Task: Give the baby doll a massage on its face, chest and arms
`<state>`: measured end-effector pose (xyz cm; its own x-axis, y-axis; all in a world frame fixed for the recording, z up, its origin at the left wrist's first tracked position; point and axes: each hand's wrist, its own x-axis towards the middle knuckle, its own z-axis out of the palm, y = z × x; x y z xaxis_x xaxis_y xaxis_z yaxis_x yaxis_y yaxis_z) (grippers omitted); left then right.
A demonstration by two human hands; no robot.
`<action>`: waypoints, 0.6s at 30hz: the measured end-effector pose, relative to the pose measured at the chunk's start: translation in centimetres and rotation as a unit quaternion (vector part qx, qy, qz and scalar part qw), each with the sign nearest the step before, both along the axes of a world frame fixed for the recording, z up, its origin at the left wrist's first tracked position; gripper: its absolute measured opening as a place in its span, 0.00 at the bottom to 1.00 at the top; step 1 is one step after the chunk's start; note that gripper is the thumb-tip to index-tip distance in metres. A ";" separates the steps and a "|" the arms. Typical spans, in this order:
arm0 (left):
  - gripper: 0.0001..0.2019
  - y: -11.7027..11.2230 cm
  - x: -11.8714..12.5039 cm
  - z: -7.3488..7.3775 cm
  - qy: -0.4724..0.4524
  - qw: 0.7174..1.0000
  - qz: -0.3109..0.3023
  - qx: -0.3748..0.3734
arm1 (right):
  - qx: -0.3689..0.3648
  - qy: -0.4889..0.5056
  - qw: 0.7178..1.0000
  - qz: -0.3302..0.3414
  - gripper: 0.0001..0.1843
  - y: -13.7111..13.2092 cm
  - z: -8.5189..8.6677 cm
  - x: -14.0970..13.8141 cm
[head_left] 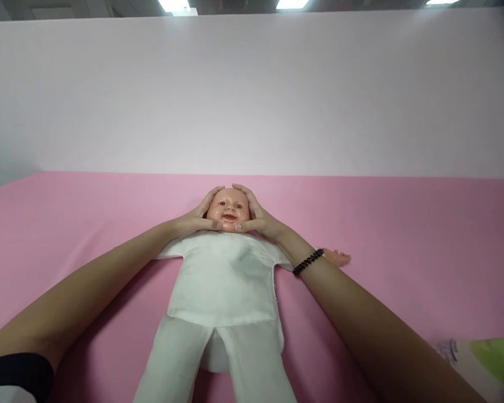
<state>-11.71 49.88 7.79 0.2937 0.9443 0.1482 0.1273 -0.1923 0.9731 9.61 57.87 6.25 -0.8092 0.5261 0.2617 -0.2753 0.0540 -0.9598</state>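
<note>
In frame: one left hand [195, 217], one right hand [254, 211], one baby doll [224, 280], one black beaded bracelet [308, 261], one pink surface [403, 235], one pale backdrop [252, 95], three ceiling lights [174, 4].

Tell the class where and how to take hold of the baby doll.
Probably grip the vinyl head of the baby doll from both sides, as the left hand and right hand do: it lies face-up, and the round, firm-looking head suits cupping better than the limp cloth body.

A black beaded bracelet [308, 261] circles the right wrist [288, 243]; a dark sleeve cuff [17, 376] banded above white fabric [8, 395] tops the left forearm [88, 291].
</note>
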 end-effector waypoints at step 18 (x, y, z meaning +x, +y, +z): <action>0.55 0.1 -0.5 0.0 0.018 0.999 -0.032 -0.001 | -0.018 -0.008 1.000 -0.020 0.55 -0.5 0.5 0.1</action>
